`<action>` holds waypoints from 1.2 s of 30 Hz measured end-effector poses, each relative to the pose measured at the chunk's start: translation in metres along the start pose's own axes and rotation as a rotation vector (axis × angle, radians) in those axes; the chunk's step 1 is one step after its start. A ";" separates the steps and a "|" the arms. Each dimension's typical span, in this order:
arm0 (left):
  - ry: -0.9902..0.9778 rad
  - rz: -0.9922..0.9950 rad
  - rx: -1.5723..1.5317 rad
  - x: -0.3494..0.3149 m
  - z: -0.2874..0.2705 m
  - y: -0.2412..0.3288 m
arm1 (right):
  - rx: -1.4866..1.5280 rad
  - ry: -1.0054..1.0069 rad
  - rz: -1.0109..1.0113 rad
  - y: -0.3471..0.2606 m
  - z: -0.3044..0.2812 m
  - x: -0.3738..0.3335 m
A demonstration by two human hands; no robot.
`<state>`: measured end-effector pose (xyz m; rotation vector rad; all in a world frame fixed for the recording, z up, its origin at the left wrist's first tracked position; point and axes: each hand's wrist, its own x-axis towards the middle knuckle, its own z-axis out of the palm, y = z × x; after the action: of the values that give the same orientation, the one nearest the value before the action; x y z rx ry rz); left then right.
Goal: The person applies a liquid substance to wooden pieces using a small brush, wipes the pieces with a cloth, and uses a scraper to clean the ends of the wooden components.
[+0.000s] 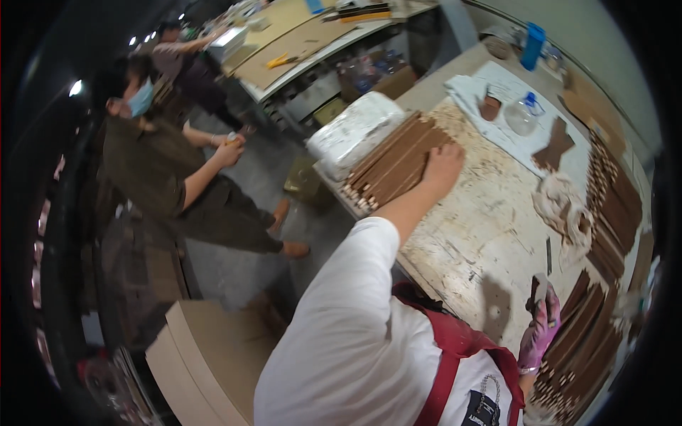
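Observation:
My left hand, bare, reaches across to a stack of long brown strips with pale ends. Its fingers bend over the stack's right edge and grip there; the fingertips are partly hidden. Low at the right, my right hand wears a pink and purple stained glove. Between its fingers stands a small flat dark and grey piece, whose exact kind I cannot make out. Beside that hand lie more brown strips in bundles.
A white wrapped block borders the strips. Farther back on the worktable are a clear jug, a blue bottle and a crumpled rag. A masked person stands at the left, near a cardboard box.

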<state>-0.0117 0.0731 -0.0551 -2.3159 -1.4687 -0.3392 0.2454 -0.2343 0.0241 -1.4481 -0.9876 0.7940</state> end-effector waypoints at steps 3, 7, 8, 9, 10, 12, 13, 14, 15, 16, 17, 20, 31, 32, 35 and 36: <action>-0.001 -0.048 -0.033 0.001 -0.001 -0.006 | 0.162 -0.054 0.078 0.003 0.011 0.012; -0.123 -0.047 -0.275 -0.001 -0.022 -0.007 | 0.420 -0.124 0.233 0.022 0.026 0.036; -0.127 -0.072 -0.349 -0.006 -0.020 -0.007 | 0.423 -0.154 0.237 0.032 0.034 0.041; -0.155 -0.087 -0.440 -0.012 -0.022 -0.007 | 0.550 -0.159 0.358 0.044 0.038 0.048; -0.148 -0.095 -0.575 -0.019 -0.027 -0.007 | 0.668 -0.150 0.479 0.054 0.039 0.055; -0.040 -0.104 -0.834 -0.046 -0.063 -0.025 | 0.721 -0.209 0.540 0.070 0.047 0.066; 0.031 -0.109 -0.876 -0.061 -0.079 -0.039 | 0.773 -0.191 0.592 0.075 0.052 0.067; 0.099 -0.110 -0.925 -0.077 -0.085 -0.051 | 0.819 -0.162 0.646 0.083 0.056 0.068; 0.100 -0.125 -0.942 -0.097 -0.085 -0.062 | 0.807 -0.174 0.641 0.095 0.055 0.069; 0.179 -0.183 -0.988 -0.116 -0.085 -0.070 | 0.785 -0.179 0.655 0.101 0.058 0.067; 0.263 -0.244 -1.030 -0.134 -0.084 -0.080 | 0.771 -0.190 0.653 0.104 0.065 0.068; 0.295 -0.272 -1.084 -0.181 -0.086 -0.096 | 0.702 -0.264 0.662 0.105 0.076 0.074; 0.200 -0.233 -1.188 -0.178 -0.092 -0.123 | 0.724 -0.169 0.692 0.083 0.111 0.065; 0.171 -0.210 -1.176 -0.165 -0.095 -0.127 | 0.867 -0.269 0.709 0.081 0.112 0.067; 0.122 -0.011 -1.050 -0.115 -0.090 -0.115 | 0.906 -0.006 0.747 0.070 0.125 0.060; 0.096 0.085 -0.965 -0.099 -0.089 -0.107 | 0.921 -0.007 0.753 0.077 0.118 0.057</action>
<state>-0.1509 -0.0052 0.0052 -2.9727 -1.3006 -1.3566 0.1736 -0.1324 -0.0623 -0.9459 0.0347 1.5356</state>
